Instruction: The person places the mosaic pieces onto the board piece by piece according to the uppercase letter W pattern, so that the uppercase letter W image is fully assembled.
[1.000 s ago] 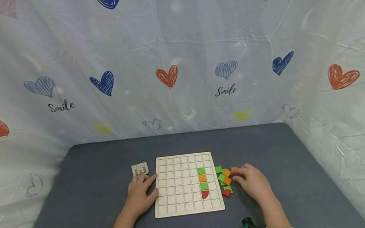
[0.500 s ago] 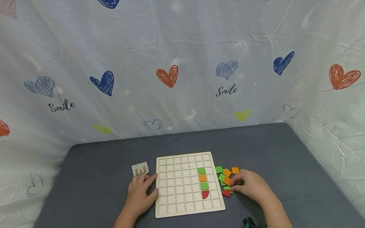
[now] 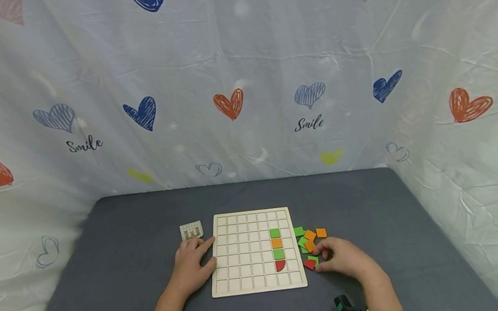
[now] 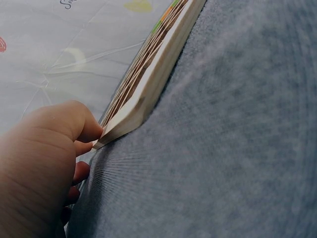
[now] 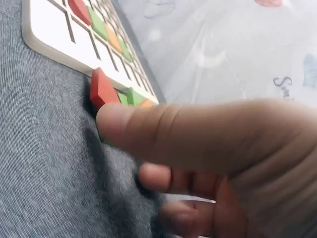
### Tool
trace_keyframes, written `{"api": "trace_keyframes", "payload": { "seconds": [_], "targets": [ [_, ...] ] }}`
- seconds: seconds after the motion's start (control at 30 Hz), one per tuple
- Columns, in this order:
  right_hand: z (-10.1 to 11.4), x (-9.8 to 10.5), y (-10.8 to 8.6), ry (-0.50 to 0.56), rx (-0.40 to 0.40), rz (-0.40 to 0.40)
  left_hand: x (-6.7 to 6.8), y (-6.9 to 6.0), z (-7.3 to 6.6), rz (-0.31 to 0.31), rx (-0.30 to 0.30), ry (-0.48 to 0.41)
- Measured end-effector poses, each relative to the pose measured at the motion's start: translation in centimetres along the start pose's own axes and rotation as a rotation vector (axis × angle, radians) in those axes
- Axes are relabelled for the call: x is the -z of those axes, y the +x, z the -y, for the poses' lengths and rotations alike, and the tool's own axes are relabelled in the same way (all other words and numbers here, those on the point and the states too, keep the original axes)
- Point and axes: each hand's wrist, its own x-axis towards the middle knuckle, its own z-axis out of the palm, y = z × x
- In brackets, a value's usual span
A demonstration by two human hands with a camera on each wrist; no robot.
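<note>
A pale wooden grid board [image 3: 248, 266] lies on the table. One of its columns holds a red quarter-round tile [image 3: 280, 265], two green tiles and an orange tile [image 3: 276, 242]. My left hand [image 3: 190, 266] rests at the board's left edge, thumb and forefinger touching it. Beyond the right edge, my right hand [image 3: 344, 258] has its thumb and forefinger spread apart at a loose red tile [image 3: 309, 264] and a green tile [image 3: 314, 259]. In the right wrist view the blurred thumb [image 5: 119, 121] covers part of the red tile; whether it touches is unclear.
Several loose green and orange tiles [image 3: 310, 246] lie beside the board, some overlapping. A single orange tile [image 3: 321, 233] sits further right. Behind my left hand lies a small patterned card [image 3: 191, 230]. A white curtain [image 3: 265, 136] with printed hearts surrounds the grey table [image 3: 150, 217].
My right hand has moved toward me, from the far orange tile down to the red and green tiles. The near green tile has shifted slightly. My left hand stays put.
</note>
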Motion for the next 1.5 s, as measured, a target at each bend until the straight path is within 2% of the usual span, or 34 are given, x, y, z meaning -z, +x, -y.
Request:
{"api": "trace_keyframes", "payload": {
  "seconds": [0.13, 0.27, 0.43, 0.6, 0.83, 1.17, 1.5],
  "targets": [
    [-0.1, -0.2, -0.1, -0.039, 0.006, -0.001, 0.0, 0.0, 0.0, 0.001, -0.007, -0.010],
    [-0.2, -0.1, -0.1, -0.077, -0.021, -0.027, 0.0, 0.0, -0.1, 0.005, -0.014, -0.014],
    [0.0, 0.7, -0.4, -0.115, -0.046, -0.080, 0.0, 0.1, -0.1, -0.009, -0.012, -0.002],
    [0.5, 1.7, -0.9, -0.168, -0.087, -0.101, -0.1, -0.1, -0.3, 0.003, -0.019, -0.005],
    [2.1, 2.5, -0.7, -0.195, -0.064, -0.116, 0.0, -0.1, -0.4, -0.003, 0.003, 0.014],
    [2.1, 1.4, -0.1, -0.235, -0.023, -0.185, 0.2, 0.1, -0.3, -0.002, 0.010, 0.018],
    [2.4, 1.6, -0.2, -0.178, 0.027, -0.239, 0.1, 0.1, -0.3, -0.002, 0.008, 0.004]
  ]
}}
